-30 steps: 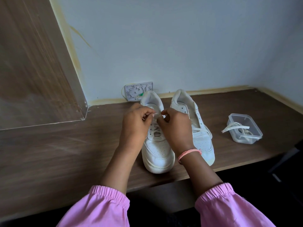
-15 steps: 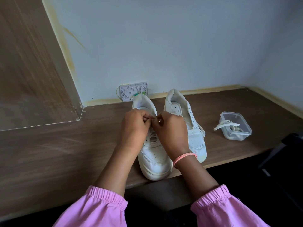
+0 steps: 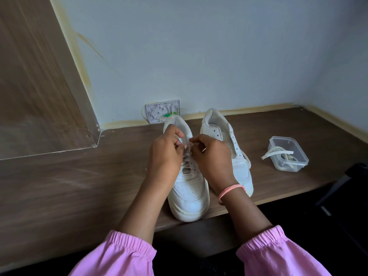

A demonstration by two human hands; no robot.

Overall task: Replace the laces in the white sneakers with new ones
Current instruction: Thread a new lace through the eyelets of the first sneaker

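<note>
Two white sneakers stand side by side on the brown desk (image 3: 79,186), toes toward me. Both my hands work over the left sneaker (image 3: 189,192), near its upper eyelets. My left hand (image 3: 166,154) and my right hand (image 3: 213,156) each pinch the white lace (image 3: 188,146) where it crosses the tongue. The lace is threaded through the lower eyelets below my fingers. The right sneaker (image 3: 242,168) has bare upper eyelets, and a loose loop of lace hangs at its side. A clear plastic box (image 3: 288,154) to the right holds more white laces, one strip sticking out over its rim.
A white wall socket plate (image 3: 162,111) sits against the wall just behind the left sneaker. A wooden panel (image 3: 39,86) rises at the left. The desk's front edge runs right under the sneaker toes. A dark chair part (image 3: 346,184) shows at the lower right.
My fingers have shifted slightly on the lace at the left sneaker's upper eyelets, the hands drawing a little apart. The sneakers and the box have stayed in place; only my head view moved.
</note>
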